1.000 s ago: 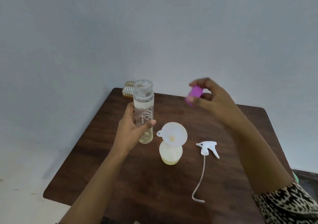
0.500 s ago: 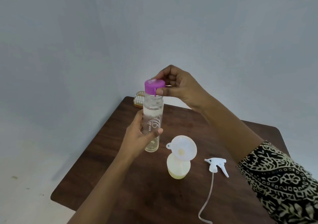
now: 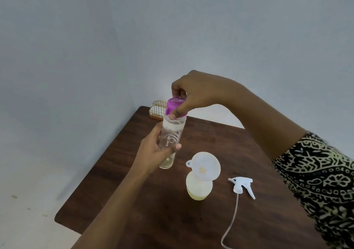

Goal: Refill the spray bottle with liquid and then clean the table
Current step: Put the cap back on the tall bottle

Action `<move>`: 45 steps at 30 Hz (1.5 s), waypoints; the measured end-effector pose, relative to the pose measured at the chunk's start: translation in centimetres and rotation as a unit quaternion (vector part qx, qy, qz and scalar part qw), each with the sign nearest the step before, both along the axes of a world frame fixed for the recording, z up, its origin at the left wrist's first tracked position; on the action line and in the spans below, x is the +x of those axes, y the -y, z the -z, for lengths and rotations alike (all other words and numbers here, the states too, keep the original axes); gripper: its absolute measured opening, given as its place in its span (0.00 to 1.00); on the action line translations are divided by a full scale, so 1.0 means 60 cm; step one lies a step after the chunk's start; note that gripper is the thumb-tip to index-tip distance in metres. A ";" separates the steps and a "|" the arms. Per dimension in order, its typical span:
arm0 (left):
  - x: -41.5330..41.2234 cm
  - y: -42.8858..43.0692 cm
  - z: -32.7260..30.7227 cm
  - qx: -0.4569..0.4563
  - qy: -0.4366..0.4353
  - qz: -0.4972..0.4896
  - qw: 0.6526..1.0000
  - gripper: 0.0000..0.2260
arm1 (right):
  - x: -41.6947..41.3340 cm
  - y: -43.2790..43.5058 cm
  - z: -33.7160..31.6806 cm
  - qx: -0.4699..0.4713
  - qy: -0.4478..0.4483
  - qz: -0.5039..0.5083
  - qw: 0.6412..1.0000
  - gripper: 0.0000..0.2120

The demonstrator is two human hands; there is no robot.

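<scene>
Nearest me, the trigger head (image 3: pixel 241 186) lies on the worktop (image 3: pixel 220 139), its thin tube running to the near edge. Just left of it stands the spray bottle (image 3: pixel 199 191), funnel (image 3: pixel 206 166) in its neck. It looks light and tippy, so I'd hold it round the body. My left grip (image 3: pixel 155 153) wraps the clear bottle (image 3: pixel 171 133), smooth, probably slick. My right grip (image 3: pixel 197 93) pinches the purple cap (image 3: pixel 175 108) at its mouth. A gold rack (image 3: pixel 158 110) sits at the far-left corner.
</scene>
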State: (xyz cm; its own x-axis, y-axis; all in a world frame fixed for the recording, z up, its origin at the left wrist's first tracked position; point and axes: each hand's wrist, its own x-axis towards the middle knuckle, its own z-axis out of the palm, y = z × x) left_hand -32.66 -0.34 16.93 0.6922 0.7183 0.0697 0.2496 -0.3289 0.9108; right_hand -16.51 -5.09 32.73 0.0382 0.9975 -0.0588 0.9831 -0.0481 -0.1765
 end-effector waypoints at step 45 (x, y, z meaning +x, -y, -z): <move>0.000 -0.010 0.010 -0.020 0.011 0.003 1.000 0.31 | 0.032 0.000 0.019 0.096 0.009 -0.007 0.995 0.22</move>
